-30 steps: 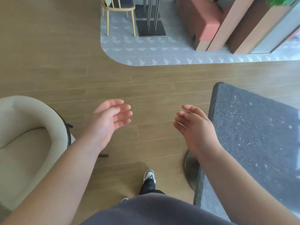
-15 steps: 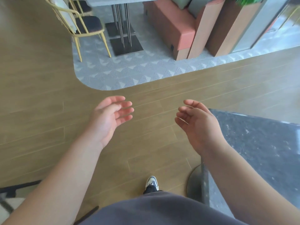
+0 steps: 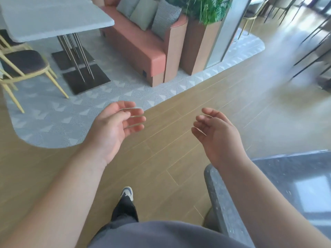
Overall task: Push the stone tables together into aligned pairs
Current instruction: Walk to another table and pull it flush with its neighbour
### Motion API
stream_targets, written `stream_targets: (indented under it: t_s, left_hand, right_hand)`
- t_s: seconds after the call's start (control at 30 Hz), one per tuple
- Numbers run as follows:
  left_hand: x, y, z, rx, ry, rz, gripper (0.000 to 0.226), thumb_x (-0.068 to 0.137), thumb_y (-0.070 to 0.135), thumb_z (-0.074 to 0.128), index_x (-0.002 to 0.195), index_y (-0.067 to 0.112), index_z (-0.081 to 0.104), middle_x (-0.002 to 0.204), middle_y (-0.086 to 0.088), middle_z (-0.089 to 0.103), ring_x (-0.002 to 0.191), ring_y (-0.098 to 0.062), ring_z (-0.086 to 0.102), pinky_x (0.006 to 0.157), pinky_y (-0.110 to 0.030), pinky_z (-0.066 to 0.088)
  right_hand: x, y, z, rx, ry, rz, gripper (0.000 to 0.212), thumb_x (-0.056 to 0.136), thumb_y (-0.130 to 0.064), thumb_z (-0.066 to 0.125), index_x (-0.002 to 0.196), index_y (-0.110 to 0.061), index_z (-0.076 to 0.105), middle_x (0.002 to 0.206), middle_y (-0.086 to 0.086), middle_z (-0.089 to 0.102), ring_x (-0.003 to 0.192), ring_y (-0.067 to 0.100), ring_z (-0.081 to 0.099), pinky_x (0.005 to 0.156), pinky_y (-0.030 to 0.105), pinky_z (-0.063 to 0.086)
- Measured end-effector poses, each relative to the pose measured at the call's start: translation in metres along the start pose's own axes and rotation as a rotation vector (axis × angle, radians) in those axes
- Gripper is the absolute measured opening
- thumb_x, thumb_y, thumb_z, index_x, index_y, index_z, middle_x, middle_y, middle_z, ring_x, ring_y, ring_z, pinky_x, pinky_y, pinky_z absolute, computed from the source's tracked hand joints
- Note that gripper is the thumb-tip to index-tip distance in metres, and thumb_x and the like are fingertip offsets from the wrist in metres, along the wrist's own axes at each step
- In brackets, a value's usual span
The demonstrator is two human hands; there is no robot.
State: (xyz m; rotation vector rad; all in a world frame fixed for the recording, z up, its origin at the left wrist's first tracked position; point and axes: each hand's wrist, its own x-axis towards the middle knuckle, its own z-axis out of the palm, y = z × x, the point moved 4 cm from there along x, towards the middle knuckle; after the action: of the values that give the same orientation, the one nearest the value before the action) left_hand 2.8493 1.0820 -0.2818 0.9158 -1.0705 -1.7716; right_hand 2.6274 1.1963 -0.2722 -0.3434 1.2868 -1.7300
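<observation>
Both the left hand (image 3: 114, 129) and right hand (image 3: 217, 133) hang loosely curled, holding nothing, the dark stone table (image 3: 290, 178) at four o'clock.

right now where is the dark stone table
In the head view the dark stone table sits at the lower right, its rounded corner just under the right hand's wrist, with wooden floor on its left.
</observation>
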Motion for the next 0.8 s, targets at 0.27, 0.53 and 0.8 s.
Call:
stream_targets:
  t_s: [0.27,0.53,0.8]
  left_hand:
    - [0.181,0.049,0.019,0.098,-0.237,-0.076,0.027,0.099,-0.005,0.037,0.112,0.003,0.059,0.1,-0.019,0.069,0.09,-0.033,0.067,0.082,-0.045,0.056]
    - [0.295,0.044,0.112,0.134,-0.457,-0.168,0.026,0.098,-0.005,0.037,0.109,0.004,0.059,0.093,-0.015,0.071,0.086,-0.032,0.068,0.078,-0.042,0.056]
    - [0.406,0.003,0.265,0.182,-0.65,-0.221,0.026,0.099,-0.004,0.036,0.112,0.004,0.057,0.091,-0.012,0.071,0.084,-0.028,0.069,0.077,-0.039,0.059]
  right_hand:
    - [0.114,-0.028,0.051,0.089,0.202,-0.132,0.026,0.093,0.005,0.045,0.108,-0.009,0.061,0.078,0.004,0.062,0.074,0.02,0.058,0.078,0.035,0.053]
    - [0.184,-0.063,0.025,0.174,0.413,-0.225,0.027,0.092,0.005,0.043,0.107,-0.009,0.061,0.078,0.004,0.062,0.071,0.019,0.058,0.077,0.034,0.052]
    - [0.277,-0.127,-0.074,0.273,0.572,-0.353,0.029,0.092,0.006,0.041,0.109,-0.008,0.061,0.079,0.005,0.062,0.073,0.021,0.059,0.075,0.034,0.053]
